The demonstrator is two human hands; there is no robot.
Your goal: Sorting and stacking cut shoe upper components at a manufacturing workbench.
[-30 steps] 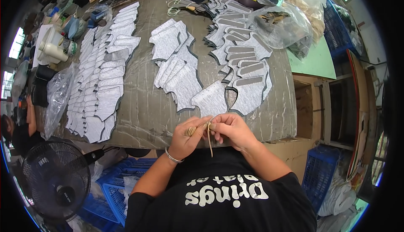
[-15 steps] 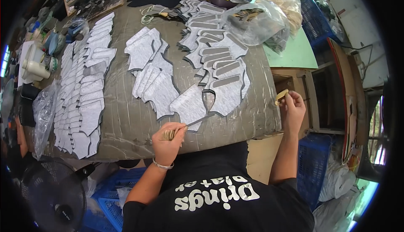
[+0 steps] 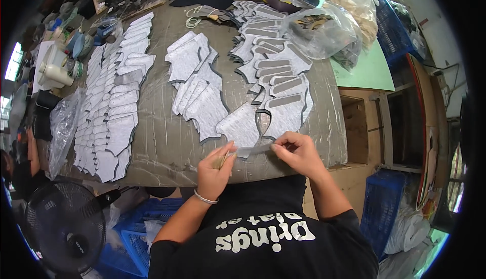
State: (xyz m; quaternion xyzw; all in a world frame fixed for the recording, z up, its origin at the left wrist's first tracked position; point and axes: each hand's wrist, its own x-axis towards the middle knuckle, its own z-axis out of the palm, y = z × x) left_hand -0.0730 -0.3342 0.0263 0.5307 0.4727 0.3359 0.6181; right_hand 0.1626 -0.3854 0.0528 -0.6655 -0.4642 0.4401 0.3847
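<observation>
While both hands are held over the near edge of the worktable (image 3: 167, 147), a narrow grey strip (image 3: 253, 150) is stretched between them. The strip's right end is pinched between thumb and fingertips of the right hand (image 3: 298, 152), whose fingers are curled and pressed together. Its left end is gripped by the left hand (image 3: 215, 170), where the thumb is pressed against the bent fingers; a small tan bundle (image 3: 221, 160) (what it is cannot be told) is also clamped in that hand. A thin bracelet (image 3: 205, 198) is worn on the left wrist.

The strip is held just above the table's front edge, right beside the nearest grey cut piece (image 3: 240, 127), though whether they touch cannot be told. Further back, rows of grey patterned cut pieces (image 3: 114, 112) are laid out overlapping on the left, a second fan of them (image 3: 195, 87) lies in the middle, and pieces with dark slots (image 3: 278, 71) are stacked on the right. Clear plastic bags (image 3: 319, 28) are seen at the far right of the table, beside a green board (image 3: 369, 71). A black fan (image 3: 63, 226) stands below the table on the left, near blue crates (image 3: 131, 228).
</observation>
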